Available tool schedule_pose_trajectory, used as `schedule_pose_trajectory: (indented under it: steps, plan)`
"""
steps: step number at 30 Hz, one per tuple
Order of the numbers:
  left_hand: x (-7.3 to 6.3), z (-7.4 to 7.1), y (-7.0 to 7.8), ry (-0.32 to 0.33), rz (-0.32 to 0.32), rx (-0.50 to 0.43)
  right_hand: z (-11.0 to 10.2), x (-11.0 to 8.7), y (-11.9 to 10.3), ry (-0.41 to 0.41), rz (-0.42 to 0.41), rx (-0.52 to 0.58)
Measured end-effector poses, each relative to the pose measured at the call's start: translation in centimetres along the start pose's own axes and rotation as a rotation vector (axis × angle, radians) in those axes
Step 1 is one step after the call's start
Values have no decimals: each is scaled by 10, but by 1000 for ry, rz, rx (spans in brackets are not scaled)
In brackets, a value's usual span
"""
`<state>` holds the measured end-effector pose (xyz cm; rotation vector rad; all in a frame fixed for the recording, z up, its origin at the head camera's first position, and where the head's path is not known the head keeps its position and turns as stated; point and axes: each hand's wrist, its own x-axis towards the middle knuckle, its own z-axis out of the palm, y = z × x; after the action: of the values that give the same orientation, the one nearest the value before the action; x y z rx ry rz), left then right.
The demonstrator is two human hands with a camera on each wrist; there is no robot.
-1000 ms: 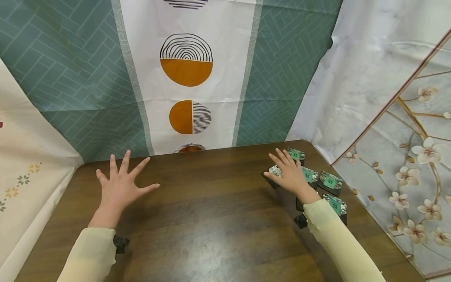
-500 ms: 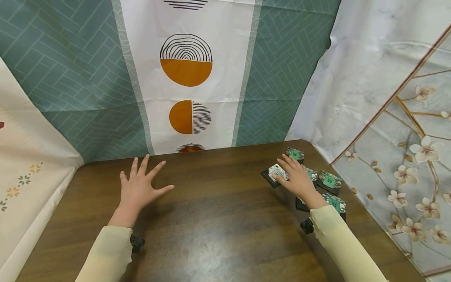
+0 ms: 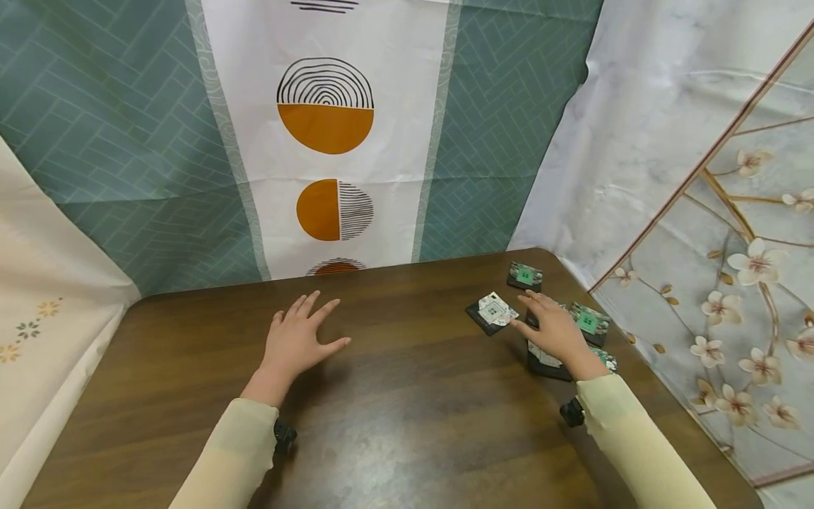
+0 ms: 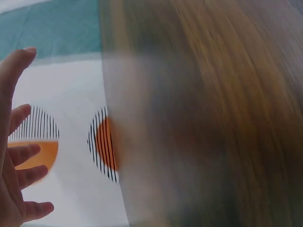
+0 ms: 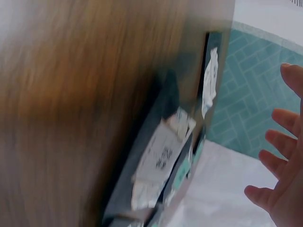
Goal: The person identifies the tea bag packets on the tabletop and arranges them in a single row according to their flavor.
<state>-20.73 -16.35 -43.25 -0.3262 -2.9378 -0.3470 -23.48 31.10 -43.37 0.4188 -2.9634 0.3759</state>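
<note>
My left hand hovers over the left-middle of the brown table, fingers spread and holding nothing. In the left wrist view that hand has separated fingers. At the right, my right hand hangs over a group of flat black pieces with printed paper tops, its fingers spread. Left of its thumb lies a white-topped piece. A second white-topped piece is partly beneath the hand. Green-topped pieces lie behind and to the right; others are partly hidden. The right wrist view shows the right hand apart from the pieces.
The wooden table meets a green and white patterned curtain at the back. A floral cloth hangs along the right side, a cream cloth along the left.
My left hand has moved right toward the middle of the table. The right hand has shifted slightly right and nearer, uncovering the white-topped piece and the far green-topped one. The pieces appear unmoved.
</note>
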Motion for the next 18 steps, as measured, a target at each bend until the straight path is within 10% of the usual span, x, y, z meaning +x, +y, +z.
schedule_pose_trajectory:
  steps: [18]
  plan:
    - [36,13,72,-148,209,-81,-33,-9,31,-117,26,-50]
